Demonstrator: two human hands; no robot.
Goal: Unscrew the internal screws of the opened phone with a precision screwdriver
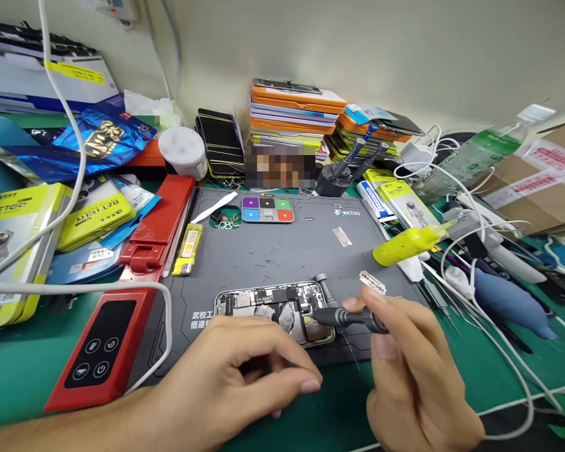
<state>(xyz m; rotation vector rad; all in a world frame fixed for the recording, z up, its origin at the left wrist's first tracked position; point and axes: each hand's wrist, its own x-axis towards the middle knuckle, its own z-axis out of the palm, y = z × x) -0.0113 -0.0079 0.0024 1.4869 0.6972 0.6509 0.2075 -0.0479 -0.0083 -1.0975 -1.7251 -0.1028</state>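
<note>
Opened phone (282,311): lower half hidden behind left hand (245,370). Screwdriver (353,318): rear of handle buried in right hand (414,370), tip too small to tell. Pixelated patch (280,166) before stacked cases: contents unreadable. Cardboard box (546,182): cut off at right edge.

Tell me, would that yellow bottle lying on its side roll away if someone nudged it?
Probably a little. The yellow bottle looks round and lies on its side on the flat grey mat, so a sideways push could roll it. Its tapered nozzle would likely curve the path, and the white cables beside it might stop it. It looks plastic, so likely light and not fragile.
</note>
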